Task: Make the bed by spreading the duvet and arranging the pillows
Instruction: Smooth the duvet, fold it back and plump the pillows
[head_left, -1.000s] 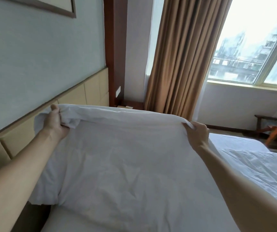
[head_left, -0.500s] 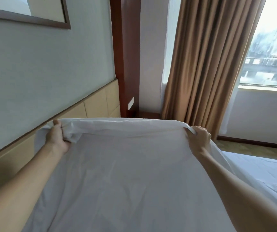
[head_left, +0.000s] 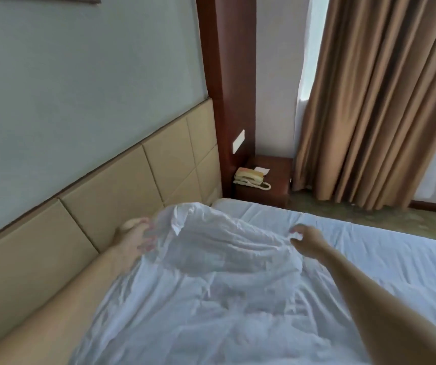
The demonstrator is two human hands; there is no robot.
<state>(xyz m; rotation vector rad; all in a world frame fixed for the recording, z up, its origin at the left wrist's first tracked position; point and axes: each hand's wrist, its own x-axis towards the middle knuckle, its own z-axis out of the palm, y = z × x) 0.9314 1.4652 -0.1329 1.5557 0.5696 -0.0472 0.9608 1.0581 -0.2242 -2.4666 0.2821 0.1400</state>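
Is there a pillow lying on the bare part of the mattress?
No, the mattress beyond the duvet shows only its white sheet, with no pillow on it.

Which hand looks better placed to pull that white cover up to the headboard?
Probably the left hand. It holds the duvet at the corner right beside the padded headboard. The right hand pinches the same edge farther out over the mattress, away from the headboard.

Both hands, left hand (head_left: 132, 237), right hand (head_left: 307, 239), grip duvet (head_left: 211, 272) edge near headboard (head_left: 122, 185).
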